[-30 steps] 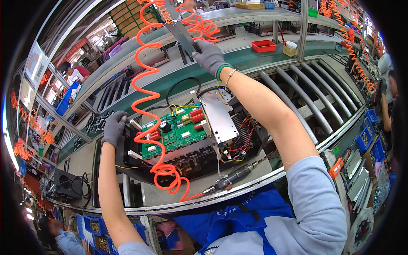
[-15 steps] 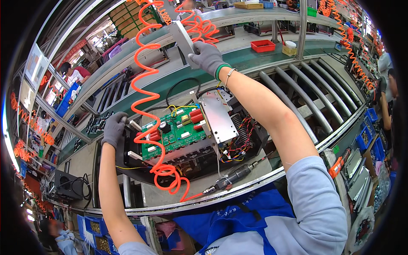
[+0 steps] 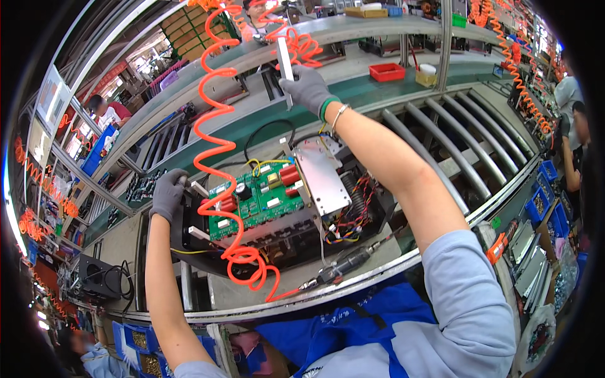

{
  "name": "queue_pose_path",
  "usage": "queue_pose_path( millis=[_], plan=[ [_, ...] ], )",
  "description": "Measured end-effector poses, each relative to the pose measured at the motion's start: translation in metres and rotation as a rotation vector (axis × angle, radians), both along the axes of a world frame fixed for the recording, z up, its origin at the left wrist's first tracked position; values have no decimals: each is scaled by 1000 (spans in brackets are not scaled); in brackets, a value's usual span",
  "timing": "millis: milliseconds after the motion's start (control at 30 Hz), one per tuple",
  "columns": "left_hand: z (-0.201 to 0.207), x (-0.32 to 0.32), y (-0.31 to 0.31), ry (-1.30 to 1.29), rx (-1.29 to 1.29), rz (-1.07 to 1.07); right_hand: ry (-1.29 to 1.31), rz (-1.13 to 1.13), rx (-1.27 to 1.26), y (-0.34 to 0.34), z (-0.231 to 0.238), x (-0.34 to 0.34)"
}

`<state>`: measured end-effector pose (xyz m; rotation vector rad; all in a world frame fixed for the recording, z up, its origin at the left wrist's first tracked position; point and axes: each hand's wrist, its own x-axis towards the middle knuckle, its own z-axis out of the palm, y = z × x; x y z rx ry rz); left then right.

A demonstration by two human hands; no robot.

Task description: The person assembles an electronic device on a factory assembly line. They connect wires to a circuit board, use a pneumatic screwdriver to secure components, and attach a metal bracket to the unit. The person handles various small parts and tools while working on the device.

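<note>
my right fingers (image 3: 304,83) gripping flat plate (image 3: 285,58)
1 o'clock from green circuit board (image 3: 255,211); left fingers (image 3: 171,183) at 9 o'clock, can't tell if gripping.

A pale board (image 3: 222,291) on the roller conveyor (image 3: 469,165) carries an electronics unit (image 3: 258,213) (black-cased) and a power tool (image 3: 343,266).

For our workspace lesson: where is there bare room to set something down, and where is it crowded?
Bare: the green belt between the right hand and red tray, and the grey board between the orange hose and front rail. Crowded: around the green circuit board, where coloured wires and a metal plate sit close.
</note>
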<state>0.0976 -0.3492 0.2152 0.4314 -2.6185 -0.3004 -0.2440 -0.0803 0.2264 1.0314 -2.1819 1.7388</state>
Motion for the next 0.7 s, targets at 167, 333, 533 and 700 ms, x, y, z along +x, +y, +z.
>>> queue_pose_path(
  millis=[167, 333, 533, 700],
  plan=[
    [-4, 0, -6, 13, -14, 49, 20, 66, -55, 5, 6, 18],
    [-8, -1, -9, 20, 26, 34, 504, -350, 37, 3, 8, 20],
    [-4, 0, 0, 13, -6, 50, 631, -452, 14, 6, 9, 15],
    [-3, -3, -1, 26, 8, 37, 468, -512, 114, 4, 14, 19]
  ],
)
